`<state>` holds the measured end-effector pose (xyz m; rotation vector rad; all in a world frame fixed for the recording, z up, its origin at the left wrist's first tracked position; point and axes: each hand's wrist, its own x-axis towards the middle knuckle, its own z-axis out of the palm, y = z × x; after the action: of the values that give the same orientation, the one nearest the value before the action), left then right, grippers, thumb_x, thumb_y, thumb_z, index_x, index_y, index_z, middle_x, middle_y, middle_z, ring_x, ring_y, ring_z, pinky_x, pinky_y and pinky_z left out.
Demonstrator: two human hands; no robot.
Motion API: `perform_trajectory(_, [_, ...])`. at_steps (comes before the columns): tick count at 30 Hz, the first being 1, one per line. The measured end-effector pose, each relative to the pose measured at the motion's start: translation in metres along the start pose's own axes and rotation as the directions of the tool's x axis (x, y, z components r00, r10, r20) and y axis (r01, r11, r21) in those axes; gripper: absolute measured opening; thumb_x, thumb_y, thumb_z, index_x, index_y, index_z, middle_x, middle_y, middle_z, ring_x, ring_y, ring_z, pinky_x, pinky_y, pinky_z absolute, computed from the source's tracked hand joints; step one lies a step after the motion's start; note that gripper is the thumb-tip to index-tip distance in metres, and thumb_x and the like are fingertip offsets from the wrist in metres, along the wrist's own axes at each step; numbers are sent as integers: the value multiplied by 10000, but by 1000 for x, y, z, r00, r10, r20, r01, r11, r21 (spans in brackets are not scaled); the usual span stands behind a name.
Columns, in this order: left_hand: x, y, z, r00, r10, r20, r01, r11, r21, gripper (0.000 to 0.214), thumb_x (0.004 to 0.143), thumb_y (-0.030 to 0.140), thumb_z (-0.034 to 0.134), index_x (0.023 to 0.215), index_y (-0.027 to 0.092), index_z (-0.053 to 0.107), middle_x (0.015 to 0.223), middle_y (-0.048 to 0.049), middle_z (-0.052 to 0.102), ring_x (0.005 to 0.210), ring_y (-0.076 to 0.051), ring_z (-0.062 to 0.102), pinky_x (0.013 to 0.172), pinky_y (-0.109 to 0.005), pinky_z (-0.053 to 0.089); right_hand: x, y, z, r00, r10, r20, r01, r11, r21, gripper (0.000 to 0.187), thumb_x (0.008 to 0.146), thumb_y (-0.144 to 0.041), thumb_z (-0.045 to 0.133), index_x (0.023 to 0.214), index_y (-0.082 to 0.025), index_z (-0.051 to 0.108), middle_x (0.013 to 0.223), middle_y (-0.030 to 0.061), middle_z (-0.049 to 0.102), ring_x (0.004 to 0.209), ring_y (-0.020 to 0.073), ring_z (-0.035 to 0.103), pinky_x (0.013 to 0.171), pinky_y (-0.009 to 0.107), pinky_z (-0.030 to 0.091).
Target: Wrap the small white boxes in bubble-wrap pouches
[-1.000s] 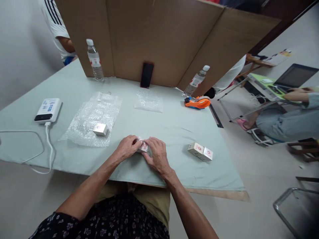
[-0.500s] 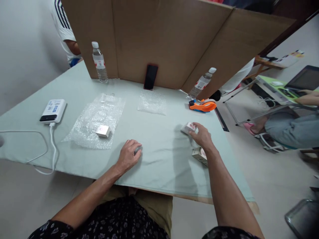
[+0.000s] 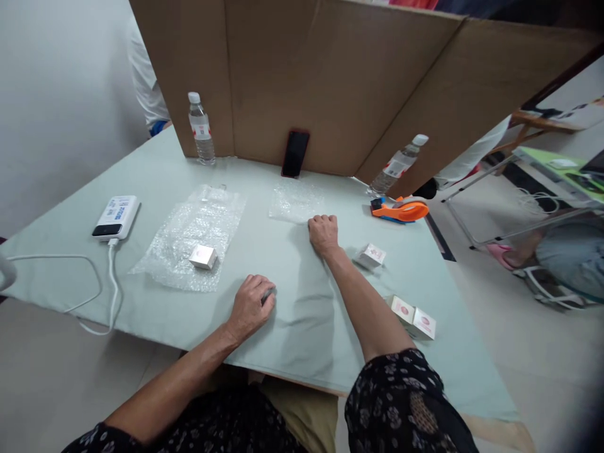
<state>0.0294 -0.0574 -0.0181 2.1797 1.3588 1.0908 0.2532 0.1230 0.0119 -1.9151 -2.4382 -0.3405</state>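
Left hand (image 3: 252,301), curled around small dark object (image 3: 267,296); right hand (image 3: 324,234), bunched, grip unclear, at near edge of smaller bubble-wrap sheet (image 3: 292,200) near phone (image 3: 296,153); step: apparently pickup, wanting an edge pinch

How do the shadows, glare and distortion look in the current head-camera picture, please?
Head view: a soft shadow falls on the tablecloth left of the right forearm; small glints speckle the large bubble wrap sheet; the right-hand bottle leans outward, perhaps from wide-lens stretch; the lower right edge is dark and blurred; print on the small white box is unreadable.
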Motion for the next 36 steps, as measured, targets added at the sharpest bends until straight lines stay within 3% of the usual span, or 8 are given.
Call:
perform_trajectory(5, [-1, 1, -3, 996, 16, -88, -20, 999, -45, 188, 834, 73, 547, 942, 179, 659, 925, -71, 664, 907, -209, 603, 829, -360, 527, -23, -2, -11, 998, -63, -19, 63, 998, -15, 295, 888, -41, 433, 992, -94, 704, 990, 182, 702, 922, 274, 551, 886, 418, 284])
perform_trajectory(10, [0, 16, -21, 984, 92, -152, -85, 995, 52, 243, 851, 107, 572, 1065, 179, 661, 1177, -122, 632, 1119, -255, 564, 959, -423, 505, -117, -34, -33, 973, -179, -149, 184, 983, 24, 192, 868, -59, 512, 873, -153, 679, 927, 107, 706, 942, 256, 547, 964, 427, 280])
perform_trajectory(16, [-6, 44, -30, 958, 159, 238, -202, 965, 168, 244, 901, 291, 616, 1122, 195, 659, 1264, -114, 648, 1245, -307, 521, 1031, -492, 424, -230, -79, -59, 977, -162, -137, 191, 952, 238, 123, 892, -122, 568, 910, -195, 665, 939, 63, 724, 988, 240, 580, 993, 435, 312])
perform_trajectory(19, [-16, 54, -32, 904, 68, 421, -201, 939, 280, 191, 902, 348, 621, 1011, 206, 687, 1194, -105, 688, 1106, -319, 581, 919, -519, 430, -256, -64, -71, 985, -70, -159, 125, 923, 364, 146, 924, -278, 607, 1040, -212, 668, 1030, 58, 734, 1000, 232, 607, 947, 415, 365])
perform_trajectory(23, [-27, 61, -40, 878, -2, 479, -197, 910, 365, 205, 916, 372, 595, 981, 202, 690, 1225, -107, 680, 1091, -336, 568, 893, -540, 393, -265, 9, -75, 959, 194, -205, -136, 955, 264, 262, 918, -343, 585, 1124, -201, 663, 1162, 115, 710, 1095, 288, 598, 932, 446, 402])
perform_trajectory(28, [-36, 60, -44, 866, -23, 499, -177, 920, 351, 191, 904, 346, 600, 1017, 213, 676, 1296, -84, 646, 1141, -315, 543, 910, -507, 390, -242, 88, -53, 936, 350, -46, -346, 936, 72, 401, 812, -423, 640, 1124, -173, 674, 1316, 193, 622, 1294, 423, 457, 945, 571, 389])
perform_trajectory(32, [-42, 54, -47, 862, -36, 506, -156, 930, 332, 214, 898, 281, 590, 1091, 211, 648, 1337, -73, 619, 1181, -290, 518, 935, -465, 408, -224, 79, -56, 952, 304, -35, -289, 930, 227, 358, 810, -503, 642, 1003, -205, 689, 1184, 154, 683, 1171, 387, 557, 899, 524, 426])
perform_trajectory(36, [-45, 51, -49, 861, -23, 507, -161, 935, 315, 240, 888, 253, 592, 1120, 202, 627, 1353, -83, 598, 1196, -284, 502, 949, -447, 423, -198, 20, -83, 987, 163, -2, -139, 848, 511, 379, 841, -530, 645, 1050, -214, 654, 946, 72, 718, 837, 254, 650, 751, 376, 461])
